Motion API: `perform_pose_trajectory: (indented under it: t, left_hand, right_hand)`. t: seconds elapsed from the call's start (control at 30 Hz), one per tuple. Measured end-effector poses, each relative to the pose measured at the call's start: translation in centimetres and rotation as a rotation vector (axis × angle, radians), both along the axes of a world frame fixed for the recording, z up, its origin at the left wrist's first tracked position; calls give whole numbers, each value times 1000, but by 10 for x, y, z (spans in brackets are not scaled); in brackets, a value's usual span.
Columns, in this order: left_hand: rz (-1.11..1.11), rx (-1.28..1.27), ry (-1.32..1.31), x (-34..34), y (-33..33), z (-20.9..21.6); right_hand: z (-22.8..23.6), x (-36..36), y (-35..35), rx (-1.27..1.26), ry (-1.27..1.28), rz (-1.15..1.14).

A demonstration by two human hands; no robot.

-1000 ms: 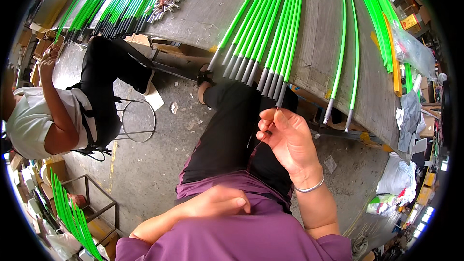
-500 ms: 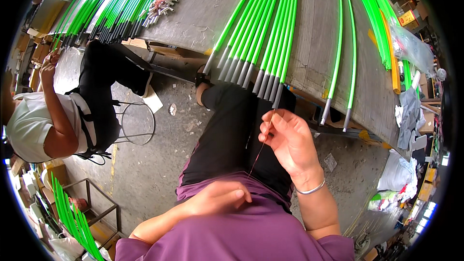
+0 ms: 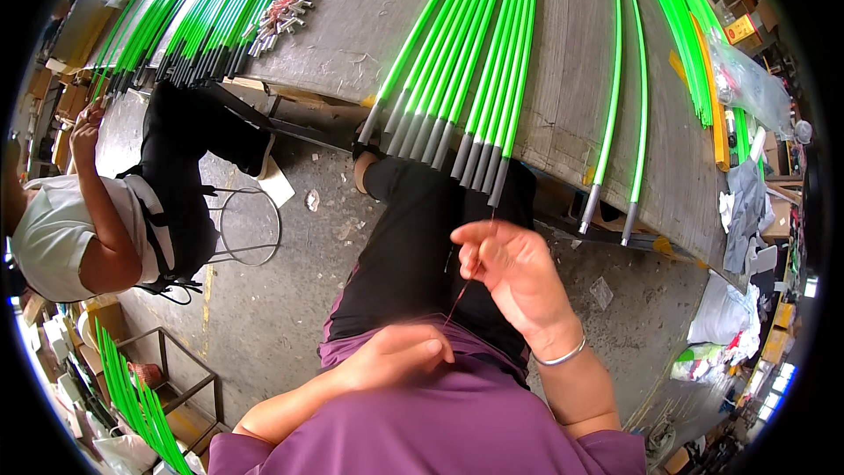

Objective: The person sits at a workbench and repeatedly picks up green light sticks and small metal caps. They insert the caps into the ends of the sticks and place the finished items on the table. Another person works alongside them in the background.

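Right hand (image 3: 520, 280) half-curled, red thread (image 3: 460, 296) running past its fingers (pinched or not, can't tell) toward grey-tipped green rod (image 3: 498, 181) just beyond. Left hand (image 3: 403, 353) loosely bent, nearer the body; can't tell its hold.

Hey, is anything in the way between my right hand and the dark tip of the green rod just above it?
Nothing visible blocks it. Between your right hand and that dark tip, only a thin reddish strand shows. Your left hand is lower down, out of the gap.
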State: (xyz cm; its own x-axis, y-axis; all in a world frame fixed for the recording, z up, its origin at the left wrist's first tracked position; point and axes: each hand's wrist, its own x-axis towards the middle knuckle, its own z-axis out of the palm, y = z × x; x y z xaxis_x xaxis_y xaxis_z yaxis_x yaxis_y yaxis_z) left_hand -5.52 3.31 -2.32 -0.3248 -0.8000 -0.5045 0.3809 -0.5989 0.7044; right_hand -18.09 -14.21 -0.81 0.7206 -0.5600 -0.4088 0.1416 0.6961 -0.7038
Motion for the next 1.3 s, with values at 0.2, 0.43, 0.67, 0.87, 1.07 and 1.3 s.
perform_pose_trajectory:
  t: [0.2, 0.43, 0.67, 0.87, 1.07, 1.3]
  left_hand:
    - [37, -48, -52, -3, -3, 3]
    - [33, -42, -41, 0, -6, -2]
    - [73, -118, -36, 1, -14, 4]
    - [32, -91, 24, 6, -22, 3]
    - [86, -115, 51, 5, -34, 13]
    - [60, -75, 74, 10, -43, 18]
  right_hand:
    - [-2, 7, -7, -71, -13, -14]
    - [0, 3, -3, -87, 22, 25]
    - [-4, 7, -14, -60, -12, 6]
    - [5, -3, -2, -140, 42, 107]
    - [2, 9, -17, -72, 12, 69]
    - [1, -10, -7, -109, 15, 99]
